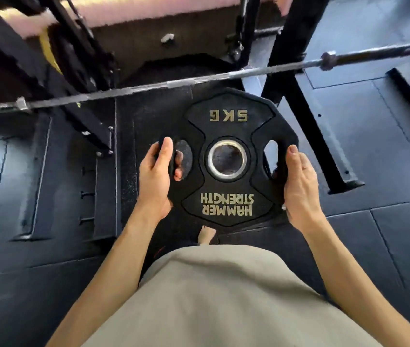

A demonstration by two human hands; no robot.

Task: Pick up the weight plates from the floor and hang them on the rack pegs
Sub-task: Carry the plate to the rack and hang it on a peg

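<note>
A: Weight plate (pixel 227 159), marked 5 KG: how is it expected to handle?

B: It is judged rigid and moderately heavy, its rubbery face unlikely to slip. It is best taken by the two side slots.

A: And where is it held?

B: It is carried flat above the floor (pixel 386 236), near the barbell (pixel 198 80). The left hand (pixel 157 171) is curled through one slot; the right hand (pixel 297 181) is wrapped around the opposite rim.
</note>
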